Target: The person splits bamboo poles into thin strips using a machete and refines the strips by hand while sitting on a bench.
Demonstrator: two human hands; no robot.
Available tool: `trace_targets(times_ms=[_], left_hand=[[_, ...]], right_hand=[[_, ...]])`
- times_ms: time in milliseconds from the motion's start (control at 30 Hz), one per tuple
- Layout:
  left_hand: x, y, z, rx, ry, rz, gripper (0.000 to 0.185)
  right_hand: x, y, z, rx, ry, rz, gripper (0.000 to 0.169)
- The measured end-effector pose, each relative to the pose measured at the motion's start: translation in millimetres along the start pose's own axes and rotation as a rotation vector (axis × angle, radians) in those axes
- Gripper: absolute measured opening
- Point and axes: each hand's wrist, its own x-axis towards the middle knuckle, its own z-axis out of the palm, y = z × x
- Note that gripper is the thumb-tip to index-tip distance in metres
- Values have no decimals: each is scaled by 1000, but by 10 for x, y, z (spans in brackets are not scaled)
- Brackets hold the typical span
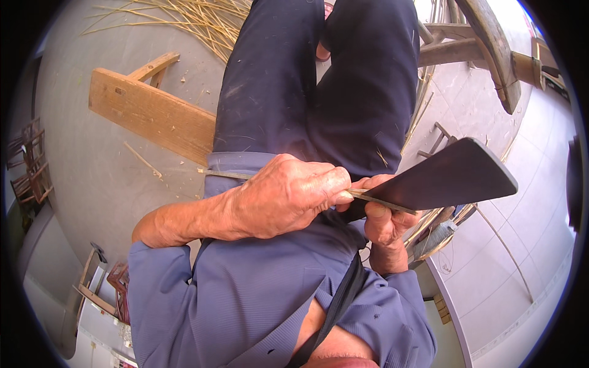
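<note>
My left hand (299,198) pinches a narrow bamboo strip (225,174) between thumb and fingers, just above my lap. One end of the strip sticks out to the left past the wrist. On the right, the strip looks parted into two thin lengths beside a broad, dark knife blade (453,177). My right hand (391,221) closes around the narrow end of the knife, its thumb against the strip. The blade's wide end points away to the right, tilted upward. The knife's handle is hidden by the hands.
A wooden bench (152,115) stands at my left, with shavings on the floor around it. Long split bamboo strips (188,23) lie ahead. A heavy wooden trestle (487,50) stands ahead right. Bundled strips and a wrapped grey piece (435,237) are by my right side.
</note>
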Motion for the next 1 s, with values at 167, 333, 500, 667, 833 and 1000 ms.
trace_targets(times_ms=[167, 333, 500, 667, 833, 1000], left_hand=[[-190, -69, -97, 216, 82, -8, 13], [-265, -142, -68, 52, 55, -70, 15], [-82, -56, -67, 0, 50, -80, 12], [-365, -212, -251, 165, 38, -135, 13], [-131, -64, -189, -30, 36, -124, 14], [-113, -74, -196, 150, 126, -48, 13]], right_hand=[[140, -154, -28, -148, 102, -84, 23], [196, -133, 39, -315, 23, -64, 23], [312, -55, 39, -427, -121, -78, 23], [364, -222, 130, -124, 128, 37, 27], [407, -112, 122, -515, -94, -81, 26], [522, -176, 145, -434, -111, -4, 29]])
